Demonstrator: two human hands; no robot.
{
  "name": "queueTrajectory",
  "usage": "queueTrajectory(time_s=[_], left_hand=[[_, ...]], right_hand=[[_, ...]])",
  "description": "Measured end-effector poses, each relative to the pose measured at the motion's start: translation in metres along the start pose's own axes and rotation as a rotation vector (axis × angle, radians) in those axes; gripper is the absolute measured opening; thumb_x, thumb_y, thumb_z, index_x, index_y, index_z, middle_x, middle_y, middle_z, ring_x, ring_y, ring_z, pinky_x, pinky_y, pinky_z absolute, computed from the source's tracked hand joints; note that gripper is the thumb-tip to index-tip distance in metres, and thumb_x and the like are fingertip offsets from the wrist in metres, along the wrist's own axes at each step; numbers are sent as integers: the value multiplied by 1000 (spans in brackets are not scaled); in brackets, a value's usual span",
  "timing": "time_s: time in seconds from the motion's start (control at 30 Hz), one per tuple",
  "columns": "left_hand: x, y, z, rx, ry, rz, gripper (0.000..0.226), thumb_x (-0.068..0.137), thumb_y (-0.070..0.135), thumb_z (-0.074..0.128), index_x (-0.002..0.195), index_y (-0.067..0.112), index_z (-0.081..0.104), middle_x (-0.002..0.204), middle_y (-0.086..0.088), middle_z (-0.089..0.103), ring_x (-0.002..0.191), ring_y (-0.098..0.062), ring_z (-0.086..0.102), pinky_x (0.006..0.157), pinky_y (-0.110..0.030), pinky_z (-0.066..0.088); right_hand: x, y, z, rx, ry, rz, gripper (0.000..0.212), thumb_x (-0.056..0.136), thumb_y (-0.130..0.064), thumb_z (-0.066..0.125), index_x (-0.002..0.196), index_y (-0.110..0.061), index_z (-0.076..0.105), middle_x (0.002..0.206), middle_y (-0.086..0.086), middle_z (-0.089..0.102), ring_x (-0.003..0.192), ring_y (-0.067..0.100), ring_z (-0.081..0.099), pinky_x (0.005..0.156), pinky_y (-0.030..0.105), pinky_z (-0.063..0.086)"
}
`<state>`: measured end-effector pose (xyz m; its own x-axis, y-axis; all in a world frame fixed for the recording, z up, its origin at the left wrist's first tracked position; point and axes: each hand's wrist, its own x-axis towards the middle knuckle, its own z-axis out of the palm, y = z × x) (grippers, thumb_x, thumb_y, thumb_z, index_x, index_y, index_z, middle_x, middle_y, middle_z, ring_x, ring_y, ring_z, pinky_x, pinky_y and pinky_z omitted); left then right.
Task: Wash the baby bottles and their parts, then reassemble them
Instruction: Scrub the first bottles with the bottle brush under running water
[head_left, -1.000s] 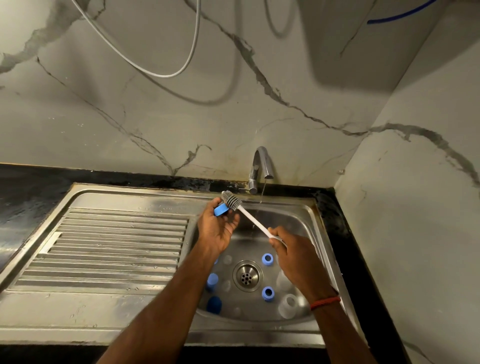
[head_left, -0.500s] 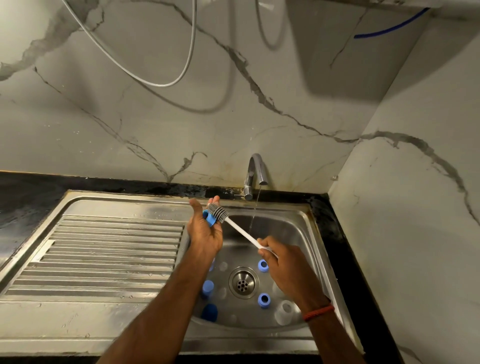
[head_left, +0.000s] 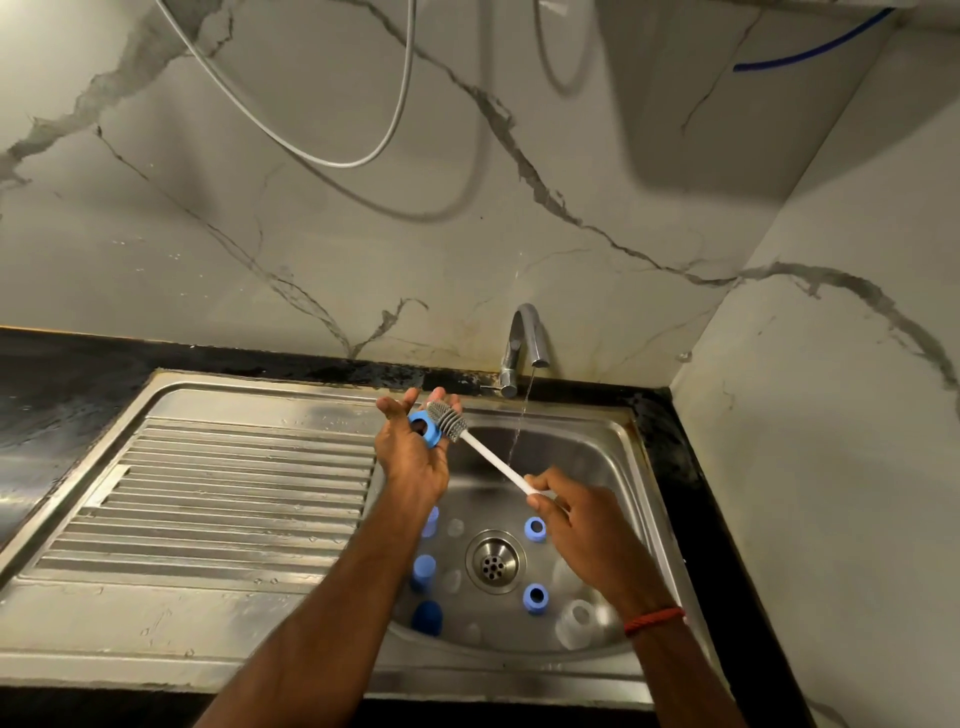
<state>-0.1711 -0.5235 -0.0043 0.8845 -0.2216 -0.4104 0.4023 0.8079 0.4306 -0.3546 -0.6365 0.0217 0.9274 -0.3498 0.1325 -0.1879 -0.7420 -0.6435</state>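
Washing stage, in progress. My left hand (head_left: 410, 457) is held above the sink (head_left: 597, 441), beyond and left of the drain (head_left: 493, 561), palm up with fingers spread nearly straight. A blue collar ring (head_left: 427, 427) lies across them, carried rather than clamped as far as I can see. My right hand (head_left: 582, 525), just right of the drain and higher, pinches the near end of the bottle brush (head_left: 493, 460) handle, and the grey bristle head presses against the ring's outer side. The tap (head_left: 524, 338), straight beyond the drain, runs a thin stream that falls clear of both hands. Around the drain on the basin floor lie two more blue rings (head_left: 535, 529) to its right, blue caps (head_left: 423, 570) to its left, pale teats (head_left: 455, 527) close beside it, and a clear bottle (head_left: 574, 623) nearer me on the right. Judgement: one ring is being scrubbed, and I cannot tell which loose parts are already clean. Nothing is reassembled, so most of the task remains.
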Motion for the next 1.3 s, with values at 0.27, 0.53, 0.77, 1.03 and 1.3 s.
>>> queueTrajectory(time_s=[0.27, 0.53, 0.77, 1.03, 1.3], left_hand=[[-5, -6, 5, 282, -168, -33, 68, 87, 55, 51, 119, -5, 59, 99, -22, 74, 88, -34, 75, 76, -46, 63], [-16, -6, 4, 547, -283, -14, 69, 80, 59, 54, 112, -2, 62, 101, -25, 74, 90, -37, 74, 73, -43, 63], [-13, -4, 4, 585, -119, 73, 84, 79, 79, 28, 99, 4, 61, 73, -11, 67, 58, -18, 62, 50, -26, 48], [-23, -15, 10, 554, -118, -33, 100, 65, 89, 15, 112, 12, 59, 88, -7, 63, 74, -14, 55, 66, -26, 42], [-21, 1, 16, 454, 16, -49, 111, 78, 90, 10, 139, 7, 53, 117, -19, 61, 107, -26, 59, 104, -35, 40]], right_hand=[[8, 6, -7, -23, 53, -80, 9, 100, -25, 56, 104, -23, 63, 60, -14, 52, 59, 2, 57, 49, 17, 40], [13, 18, -17, -3, 60, -99, 13, 99, -25, 56, 108, -24, 66, 66, -6, 57, 59, 14, 55, 55, 35, 50], [10, 20, -17, 5, 2, -80, 15, 99, -28, 55, 109, -22, 65, 69, -2, 61, 62, 15, 59, 60, 38, 53], [13, 7, 4, -105, 79, -31, 10, 100, -27, 56, 106, -24, 63, 62, -17, 47, 55, 0, 48, 54, 14, 33], [4, 6, 3, -127, -8, -55, 10, 100, -30, 55, 105, -25, 62, 70, -12, 57, 62, 3, 55, 56, 14, 40]])
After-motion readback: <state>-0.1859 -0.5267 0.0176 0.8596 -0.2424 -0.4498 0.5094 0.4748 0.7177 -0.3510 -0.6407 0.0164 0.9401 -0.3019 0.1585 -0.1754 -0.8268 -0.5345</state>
